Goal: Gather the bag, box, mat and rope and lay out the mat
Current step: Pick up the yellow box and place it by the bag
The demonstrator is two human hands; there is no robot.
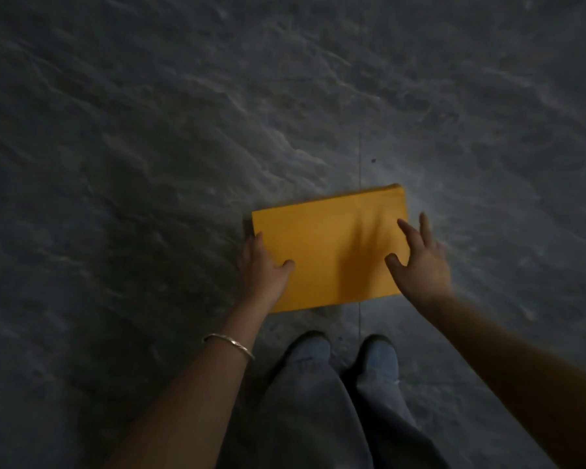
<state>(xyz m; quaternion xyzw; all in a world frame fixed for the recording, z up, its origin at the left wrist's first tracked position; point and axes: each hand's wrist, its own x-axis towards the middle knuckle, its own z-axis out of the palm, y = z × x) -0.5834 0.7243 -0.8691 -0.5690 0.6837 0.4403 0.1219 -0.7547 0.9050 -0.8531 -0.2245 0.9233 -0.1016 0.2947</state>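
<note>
Both hands reach down past the feet (344, 358) to the folded orange mat (329, 252) on the grey floor (149, 147); left hand (263, 269) grips its left edge; right hand (416, 262) hovers spread over its right edge; judged step: laying out; next, unfold.

place: dim indoor room | evidence: grey marbled stone floor (149, 164)

A grey stone floor (149, 147) with a thin seam (360, 154) fills the view. Near, grey trousers (312, 411) and two shoes (313, 345) show; a bracelet (229, 343) at left.
</note>
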